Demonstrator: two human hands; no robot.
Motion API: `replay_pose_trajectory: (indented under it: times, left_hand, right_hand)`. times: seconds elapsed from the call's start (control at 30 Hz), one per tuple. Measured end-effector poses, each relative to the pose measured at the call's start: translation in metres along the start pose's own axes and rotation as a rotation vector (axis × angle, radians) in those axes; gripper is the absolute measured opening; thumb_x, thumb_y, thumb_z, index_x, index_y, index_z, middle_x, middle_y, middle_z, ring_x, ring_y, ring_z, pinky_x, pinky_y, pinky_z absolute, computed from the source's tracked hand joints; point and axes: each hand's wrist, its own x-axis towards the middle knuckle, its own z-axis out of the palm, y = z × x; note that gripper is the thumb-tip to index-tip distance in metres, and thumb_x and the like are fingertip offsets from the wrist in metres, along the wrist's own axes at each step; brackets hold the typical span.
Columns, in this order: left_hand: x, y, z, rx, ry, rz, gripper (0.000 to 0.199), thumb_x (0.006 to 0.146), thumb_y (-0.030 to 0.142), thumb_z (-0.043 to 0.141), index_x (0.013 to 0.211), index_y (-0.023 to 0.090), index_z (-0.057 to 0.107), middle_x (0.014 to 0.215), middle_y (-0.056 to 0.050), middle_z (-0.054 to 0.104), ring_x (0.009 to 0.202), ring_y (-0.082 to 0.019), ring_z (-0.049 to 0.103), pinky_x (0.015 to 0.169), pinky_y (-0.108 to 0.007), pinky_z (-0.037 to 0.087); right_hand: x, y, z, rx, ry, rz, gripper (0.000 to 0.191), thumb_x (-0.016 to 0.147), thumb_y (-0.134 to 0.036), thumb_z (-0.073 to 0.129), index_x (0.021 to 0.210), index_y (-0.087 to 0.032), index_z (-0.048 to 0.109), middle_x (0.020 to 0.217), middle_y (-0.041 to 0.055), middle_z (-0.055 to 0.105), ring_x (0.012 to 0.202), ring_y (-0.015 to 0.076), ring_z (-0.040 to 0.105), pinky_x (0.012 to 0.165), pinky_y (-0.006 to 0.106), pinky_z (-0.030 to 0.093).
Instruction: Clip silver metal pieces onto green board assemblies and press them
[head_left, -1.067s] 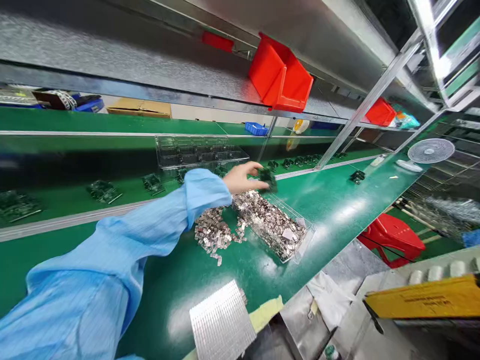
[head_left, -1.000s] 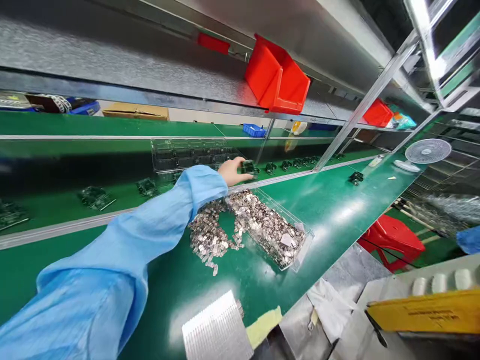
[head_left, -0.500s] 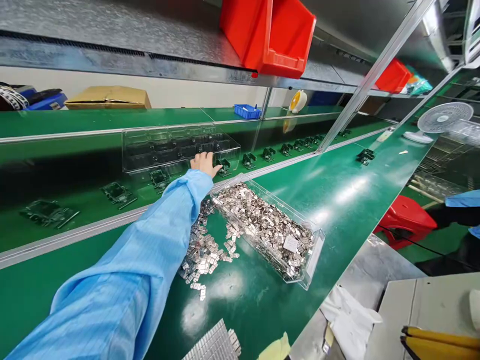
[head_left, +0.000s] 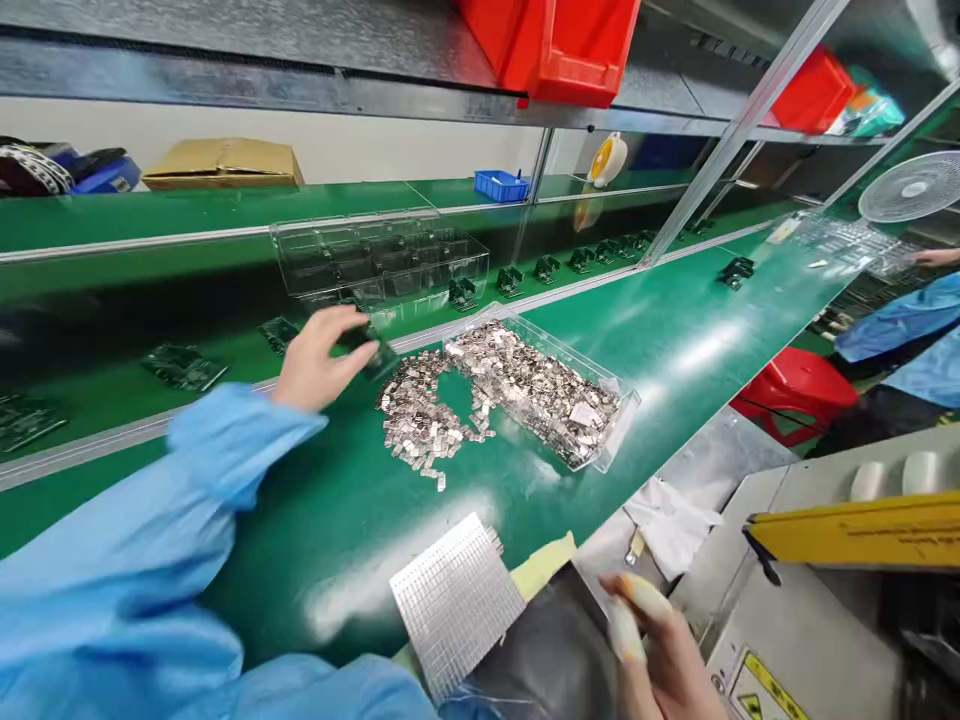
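Note:
My left hand (head_left: 324, 358) is closed around the edge of a green circuit board (head_left: 371, 350), thumb and fingers pinching it. The board is blurred and tilted above the front rail. Just right of it lies a heap of small silvery metal pieces (head_left: 424, 405) on the green bench. A clear plastic tray (head_left: 626, 420) full of such pieces stands beyond the heap. At the bottom right, my right hand (head_left: 667, 650) has its fingers drawn together, pale covers on the fingertips; motion blur hides what they hold. Left of it lies a silvery gridded slab (head_left: 457, 605).
Several circuit boards (head_left: 184, 367) lie along the recessed strip behind the rail. A clear compartment tray (head_left: 382, 260) stands there. Red bins (head_left: 577, 55) sit on the overhead shelf. A red stool (head_left: 799, 390) and a co-worker's sleeve (head_left: 900, 325) are at the right.
My left hand has drawn back leftward from the strip and now holds a circuit board. My right hand has come into view at the bottom right. The camera view has shifted.

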Motion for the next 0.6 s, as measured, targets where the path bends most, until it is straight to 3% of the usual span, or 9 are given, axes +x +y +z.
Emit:
replay_pose_trajectory:
  times: [0.1, 0.17, 0.23, 0.33, 0.43, 0.5, 0.6]
  left_hand:
    - [-0.093, 0.000, -0.042, -0.023, -0.118, -0.003, 0.046, 0.088, 0.048, 0.059, 0.126, 0.021, 0.058, 0.130, -0.012, 0.061, 0.123, -0.031, 0.058, 0.108, -0.048, 0.045]
    - [-0.142, -0.002, -0.055, -0.062, -0.176, -0.082, 0.057, 0.086, 0.050, 0.063, 0.135, 0.023, 0.050, 0.133, -0.013, 0.059, 0.120, -0.032, 0.060, 0.105, -0.050, 0.047]
    - [-0.175, -0.003, -0.062, -0.128, -0.205, -0.160, 0.079, 0.081, 0.054, 0.068, 0.146, 0.025, 0.035, 0.143, -0.015, 0.051, 0.122, -0.034, 0.059, 0.104, -0.053, 0.048]
    - [-0.201, -0.006, -0.069, -0.176, -0.223, -0.230, 0.109, 0.072, 0.060, 0.074, 0.155, 0.028, 0.011, 0.155, -0.018, 0.036, 0.134, -0.038, 0.049, 0.109, -0.059, 0.042]
    - [-0.210, -0.011, -0.071, -0.131, -0.292, -0.300, 0.115, 0.072, 0.061, 0.073, 0.156, 0.027, 0.001, 0.151, -0.018, 0.044, 0.138, -0.040, 0.045, 0.108, -0.062, 0.042]
    - [-0.213, -0.014, -0.068, -0.088, -0.334, -0.319, 0.114, 0.073, 0.061, 0.072, 0.156, 0.026, 0.002, 0.145, -0.018, 0.052, 0.134, -0.040, 0.049, 0.105, -0.060, 0.045]
    - [-0.212, -0.017, -0.062, -0.039, -0.359, -0.295, 0.104, 0.072, 0.061, 0.070, 0.155, 0.025, 0.017, 0.139, -0.017, 0.057, 0.125, -0.040, 0.057, 0.098, -0.056, 0.051]
  right_hand:
    - [0.042, -0.011, 0.042, -0.051, -0.120, -0.098, 0.020, 0.096, -0.027, 0.051, 0.109, -0.023, 0.065, 0.103, 0.0069, 0.072, 0.096, 0.0226, 0.069, 0.080, 0.032, 0.055]
    - [0.080, -0.016, 0.071, -0.143, -0.223, -0.104, 0.019, 0.092, -0.024, 0.051, 0.105, -0.022, 0.065, 0.103, 0.0070, 0.072, 0.095, 0.0229, 0.068, 0.084, 0.034, 0.055]
    - [0.115, -0.016, 0.098, -0.275, -0.302, -0.058, 0.024, 0.086, -0.014, 0.052, 0.106, -0.021, 0.064, 0.103, 0.0075, 0.072, 0.093, 0.0228, 0.068, 0.086, 0.035, 0.053]
    - [0.153, -0.010, 0.126, -0.364, -0.366, -0.042, 0.035, 0.079, -0.005, 0.056, 0.109, -0.022, 0.061, 0.101, 0.0063, 0.073, 0.090, 0.0212, 0.068, 0.085, 0.034, 0.052]
    - [0.169, -0.006, 0.143, -0.451, -0.408, -0.047, 0.034, 0.080, -0.010, 0.061, 0.111, -0.023, 0.058, 0.102, 0.0058, 0.073, 0.088, 0.0215, 0.067, 0.080, 0.033, 0.051]
    - [0.172, -0.007, 0.151, -0.510, -0.414, -0.055, 0.032, 0.082, -0.012, 0.062, 0.112, -0.022, 0.057, 0.103, 0.0074, 0.071, 0.090, 0.0231, 0.065, 0.078, 0.033, 0.049]
    - [0.173, -0.010, 0.161, -0.577, -0.405, -0.067, 0.028, 0.080, -0.008, 0.060, 0.107, -0.018, 0.059, 0.102, 0.0106, 0.068, 0.093, 0.0253, 0.062, 0.077, 0.034, 0.047]
